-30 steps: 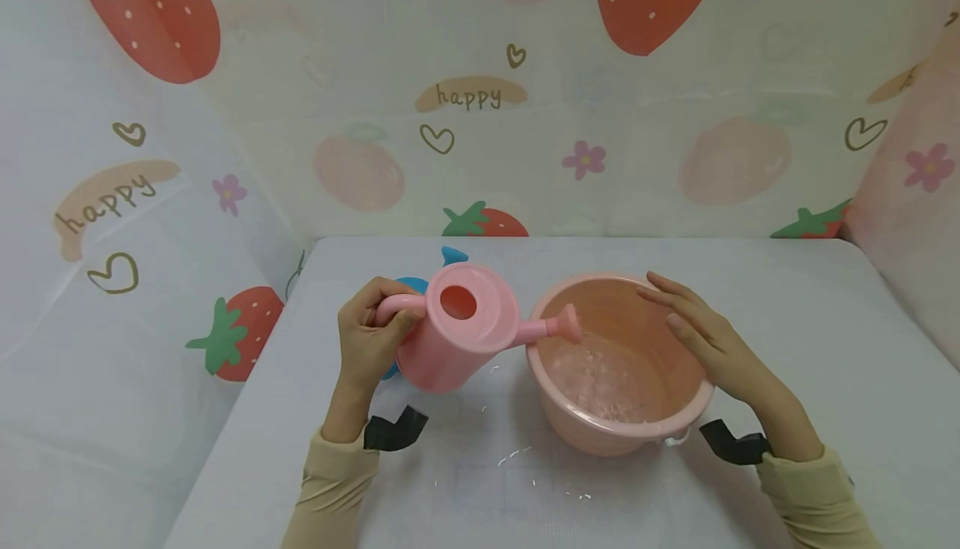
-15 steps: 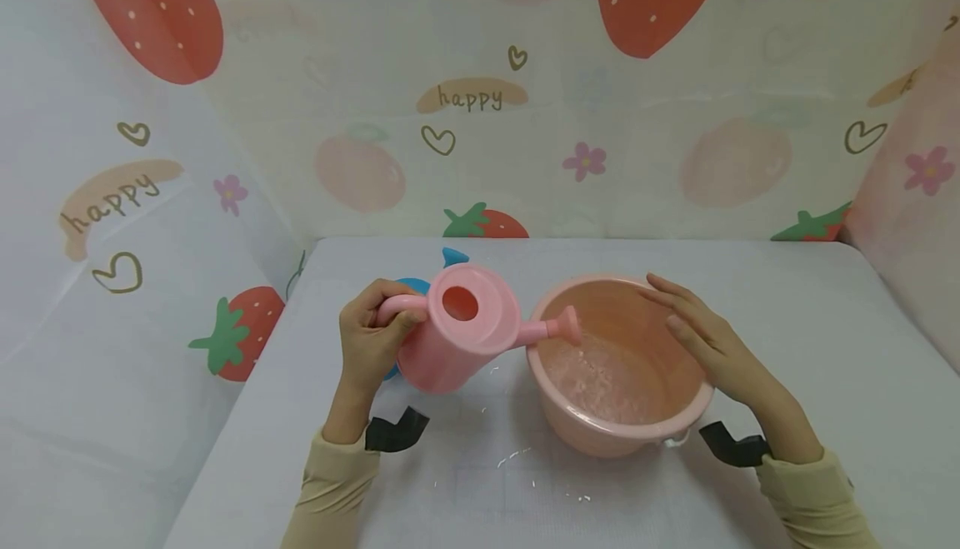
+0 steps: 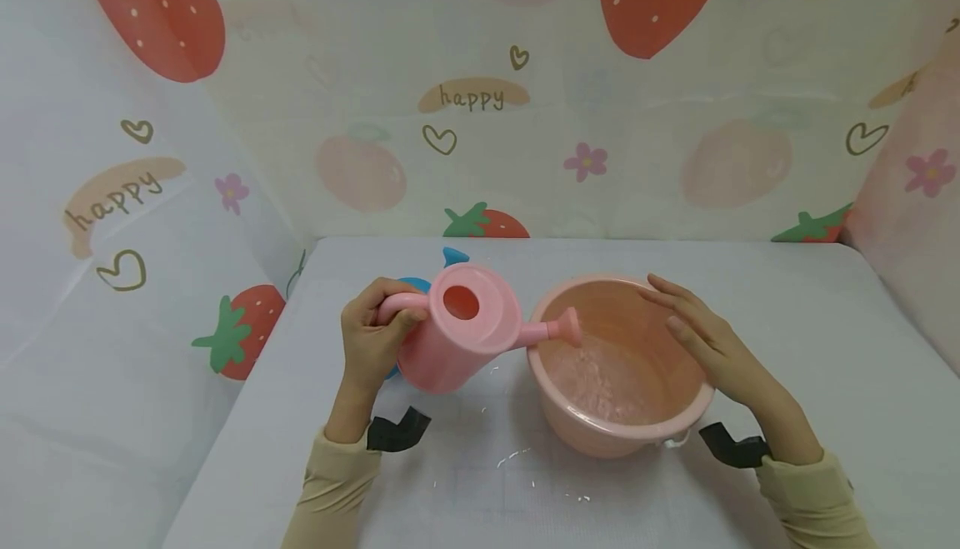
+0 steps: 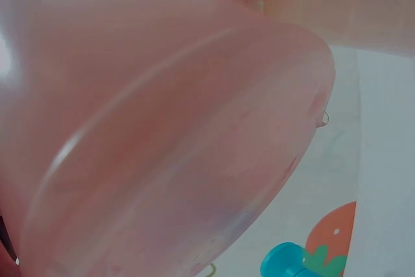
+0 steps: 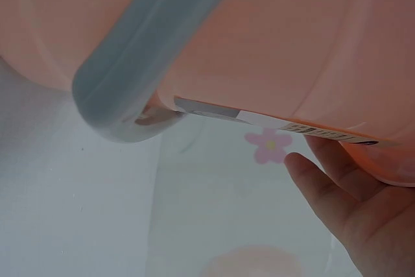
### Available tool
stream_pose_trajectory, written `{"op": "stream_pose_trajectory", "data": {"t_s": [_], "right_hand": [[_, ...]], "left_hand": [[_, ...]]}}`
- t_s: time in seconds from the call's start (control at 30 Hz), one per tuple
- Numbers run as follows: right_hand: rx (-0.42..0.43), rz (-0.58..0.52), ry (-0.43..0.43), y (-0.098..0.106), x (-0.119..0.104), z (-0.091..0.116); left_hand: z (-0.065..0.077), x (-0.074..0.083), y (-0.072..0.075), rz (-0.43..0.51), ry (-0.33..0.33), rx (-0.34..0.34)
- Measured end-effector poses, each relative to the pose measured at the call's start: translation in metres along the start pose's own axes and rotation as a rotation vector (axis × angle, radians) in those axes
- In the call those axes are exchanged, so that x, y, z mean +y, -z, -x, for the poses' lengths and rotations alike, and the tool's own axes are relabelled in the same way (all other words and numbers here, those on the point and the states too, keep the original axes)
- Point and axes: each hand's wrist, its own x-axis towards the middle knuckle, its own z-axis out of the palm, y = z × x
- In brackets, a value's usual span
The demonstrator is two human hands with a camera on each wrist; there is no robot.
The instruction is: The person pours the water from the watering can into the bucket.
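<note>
Pink plastic watering can (image 3: 457, 349): tilted, left of round pink plastic bucket (image 3: 581, 435), spout (image 3: 533, 332) over it
L hand (image 3: 367, 347): gripping handle (image 3: 401, 306)
R hand (image 3: 708, 341): fingers extended, bucket's right edge
Pour: prob. underway; next needs steady tilt

Head view: from above the six-o'clock side of the white, flat rectangular table (image 3: 825, 324), facing twelve o'clock and downward; farthest out. Wrist views: facing twelve o'clock, left close to the pink, cylindrical plastic watering can (image 3: 453, 353), right close to the peach-pink, round plastic bucket (image 3: 626, 430). Head view shares both.
</note>
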Motion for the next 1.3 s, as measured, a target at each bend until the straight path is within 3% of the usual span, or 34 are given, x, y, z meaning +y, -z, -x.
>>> {"op": "stream_pose_trajectory", "data": {"t_s": [0.87, 1.3], "right_hand": [[-0.011, -0.014, -0.026, 0.0010, -0.0024, 0.0006], [-0.007, -0.020, -0.022, 0.0007, -0.0032, 0.0002]], "left_hand": [[-0.0002, 0.0071, -0.0008, -0.061, 0.006, -0.012], [-0.0016, 0.0101, 0.0015, -0.174, -0.039, -0.065]]}}
